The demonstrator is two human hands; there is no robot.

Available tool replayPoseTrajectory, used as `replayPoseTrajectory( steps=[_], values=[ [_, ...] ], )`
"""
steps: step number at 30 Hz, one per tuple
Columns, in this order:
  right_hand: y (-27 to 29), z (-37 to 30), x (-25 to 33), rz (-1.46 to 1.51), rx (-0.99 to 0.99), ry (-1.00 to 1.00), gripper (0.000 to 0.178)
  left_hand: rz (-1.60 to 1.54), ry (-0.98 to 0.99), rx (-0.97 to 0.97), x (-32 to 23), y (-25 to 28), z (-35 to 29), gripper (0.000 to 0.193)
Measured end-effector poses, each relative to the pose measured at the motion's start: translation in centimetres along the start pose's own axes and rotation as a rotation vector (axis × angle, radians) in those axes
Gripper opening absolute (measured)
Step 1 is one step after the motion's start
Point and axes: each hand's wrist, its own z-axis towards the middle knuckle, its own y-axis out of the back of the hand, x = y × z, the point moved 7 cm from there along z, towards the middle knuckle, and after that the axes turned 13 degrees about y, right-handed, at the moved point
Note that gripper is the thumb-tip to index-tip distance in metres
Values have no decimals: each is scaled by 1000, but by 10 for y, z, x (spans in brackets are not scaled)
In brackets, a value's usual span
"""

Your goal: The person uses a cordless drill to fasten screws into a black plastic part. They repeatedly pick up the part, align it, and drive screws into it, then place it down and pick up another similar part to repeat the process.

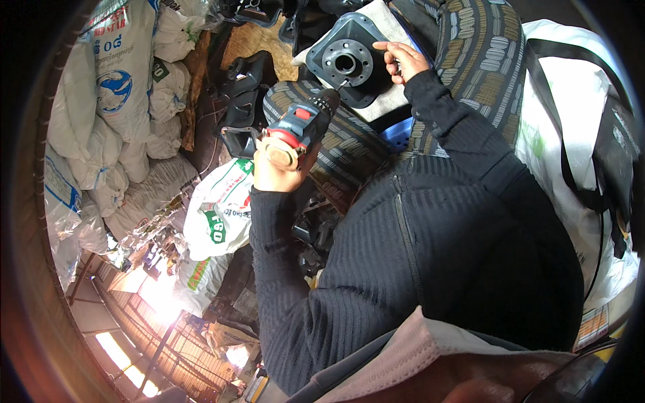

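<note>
My left hand (279, 176) is wrapped round the grip of a cordless drill (299, 124), dark with red parts. Its thin bit reaches the lower edge of a round flange on a black part (329, 55). This part has a squarish base, a centre hole and a ring of small holes. It rests on a pale cloth or sack (396, 95) across my lap. At the flange's right side, my right hand (404, 62) has its index finger stretched to the rim. The other fingers curl in, with something small and shiny among them, too small to name.
Several black hollow parts (245, 74) lie ahead and to the left, some on a wooden board (252, 39). Filled white sacks (111, 80) are piled at the left. A white bag (218, 205) stands beside my left forearm; a large white bag (554, 101) is at the right.
</note>
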Motion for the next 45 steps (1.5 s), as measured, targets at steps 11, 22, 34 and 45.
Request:
replayPoseTrajectory(
  steps=[11,22,34,45],
  values=[
    [-10,30,-32,-418,2,205,39,225,-49,125,-27,7,39,39],
    [-19,13,-14,-501,-30,202,39,298,-127,182,-24,-9,36,21],
    [-13,28,-33,-468,-24,206,37,78,91,112,5,-23,36,43],
    [-35,-22,17,404,350,-188,33,-189,-123,-110,-64,6,-41,30]
  ],
)
